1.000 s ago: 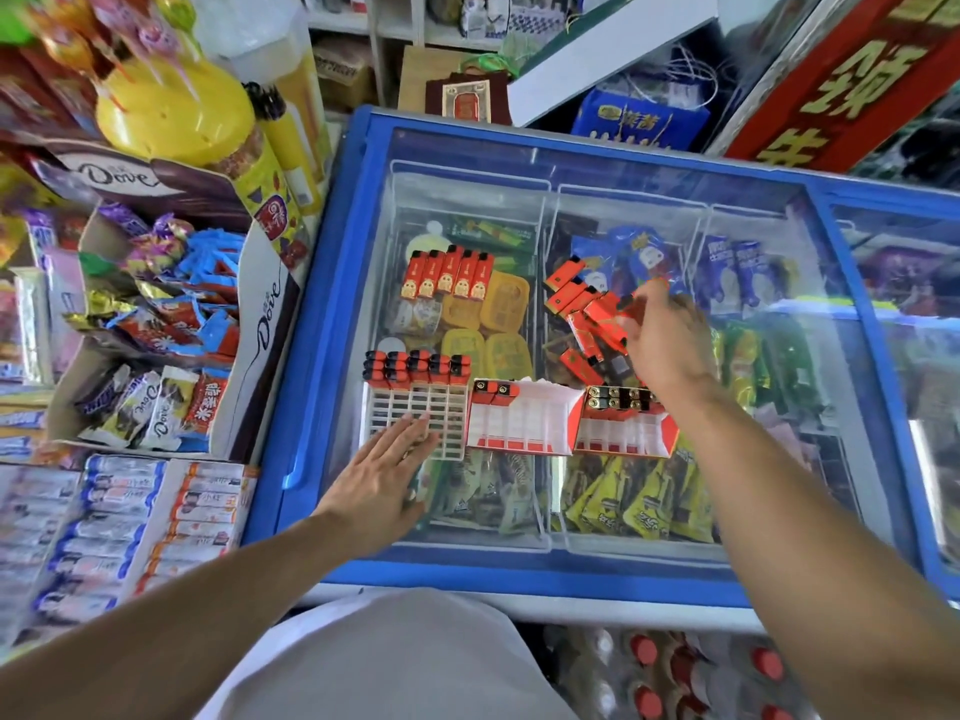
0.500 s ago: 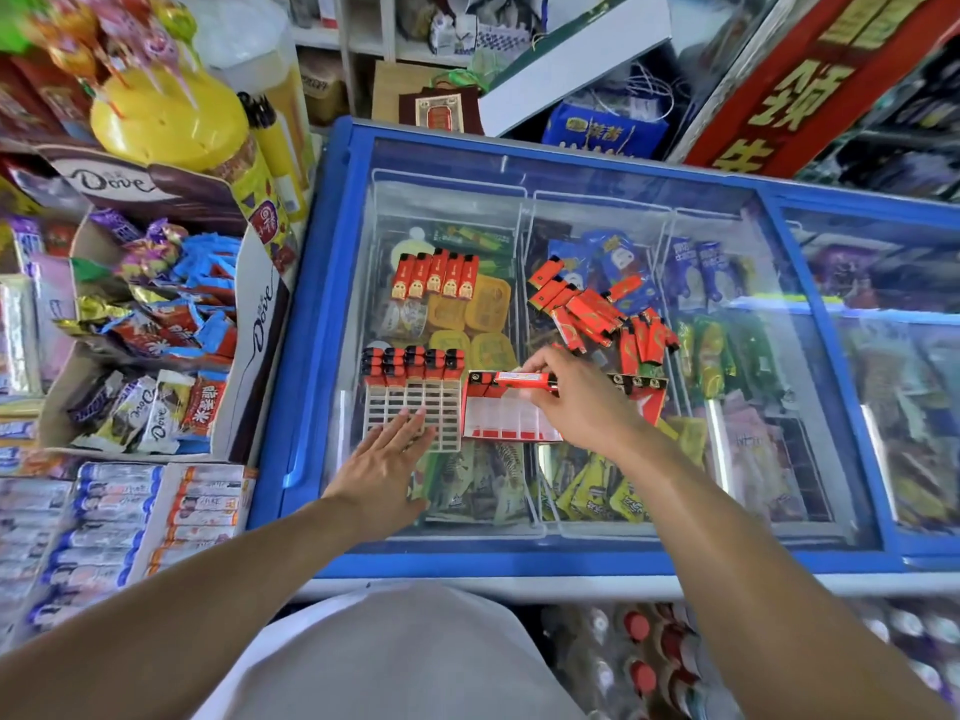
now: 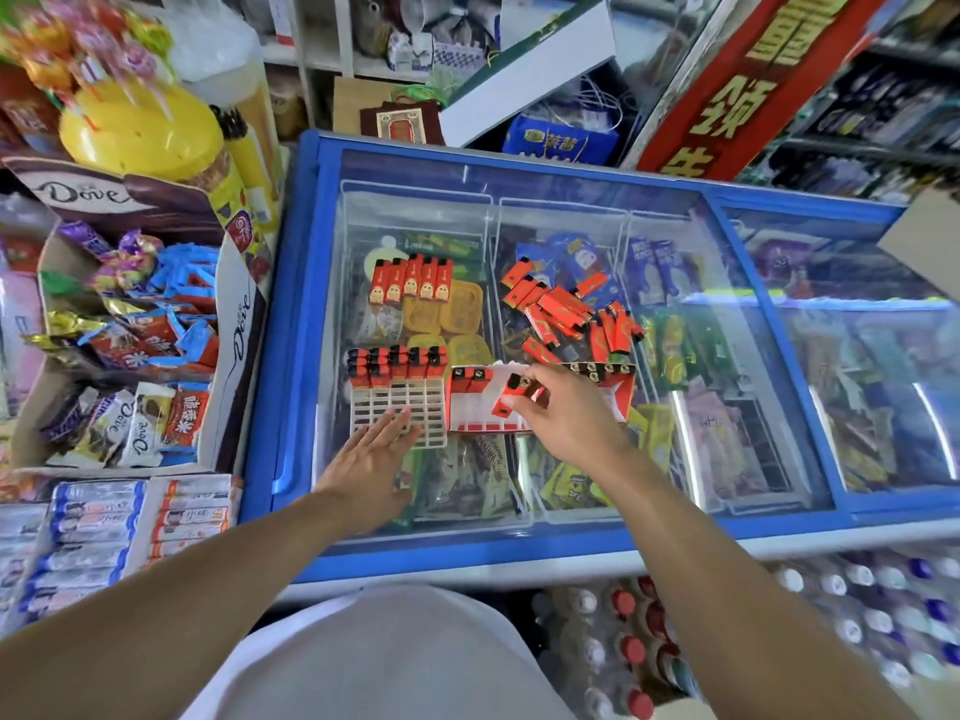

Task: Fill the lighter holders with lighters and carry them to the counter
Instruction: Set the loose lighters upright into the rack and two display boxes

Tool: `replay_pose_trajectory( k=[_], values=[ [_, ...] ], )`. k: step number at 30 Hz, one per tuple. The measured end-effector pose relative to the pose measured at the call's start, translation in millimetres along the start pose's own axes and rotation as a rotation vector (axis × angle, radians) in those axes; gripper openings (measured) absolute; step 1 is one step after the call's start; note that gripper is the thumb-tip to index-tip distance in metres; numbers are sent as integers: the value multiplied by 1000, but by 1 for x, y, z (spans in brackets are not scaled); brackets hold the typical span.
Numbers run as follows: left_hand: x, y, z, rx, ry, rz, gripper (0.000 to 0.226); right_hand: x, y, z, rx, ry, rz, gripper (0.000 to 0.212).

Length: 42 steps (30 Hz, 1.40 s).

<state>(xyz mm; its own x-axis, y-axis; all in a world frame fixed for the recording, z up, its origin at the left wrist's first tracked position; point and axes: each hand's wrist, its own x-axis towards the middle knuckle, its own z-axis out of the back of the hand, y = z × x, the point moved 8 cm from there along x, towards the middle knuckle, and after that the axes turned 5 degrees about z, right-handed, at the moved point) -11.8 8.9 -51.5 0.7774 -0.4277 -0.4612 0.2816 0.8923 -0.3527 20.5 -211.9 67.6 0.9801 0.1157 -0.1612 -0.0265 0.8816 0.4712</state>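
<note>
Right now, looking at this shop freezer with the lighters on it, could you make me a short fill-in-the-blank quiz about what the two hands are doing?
1. The right hand pinches a red ____ above the middle holder.
2. The left hand lies flat, its fingers touching the ____ grid holder.
3. Loose lighters lie in a pile on the freezer's ____ lid.
4. The freezer's frame is coloured ____.

Missing words: lighter; white; glass; blue
</note>
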Motion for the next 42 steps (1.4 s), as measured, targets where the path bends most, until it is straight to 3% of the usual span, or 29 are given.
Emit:
replay_pose_trajectory(
  k=[10, 18, 30, 42],
  values=[
    [-13, -33, 20, -29, -218, -187, 67, -39, -60, 1, 188, -121, -265, 9],
    [-6, -59, 5, 142, -135, -292, 70, -64, -129, 15, 440, -380, -539, 22],
    [-7, -62, -1, 255, -2, -247, 74, -34, -140, 19, 293, -293, -535, 33],
    [-1, -84, 16, 235, -160, -311, 60, -24, -149, 12, 305, -297, -519, 51]
  ],
)
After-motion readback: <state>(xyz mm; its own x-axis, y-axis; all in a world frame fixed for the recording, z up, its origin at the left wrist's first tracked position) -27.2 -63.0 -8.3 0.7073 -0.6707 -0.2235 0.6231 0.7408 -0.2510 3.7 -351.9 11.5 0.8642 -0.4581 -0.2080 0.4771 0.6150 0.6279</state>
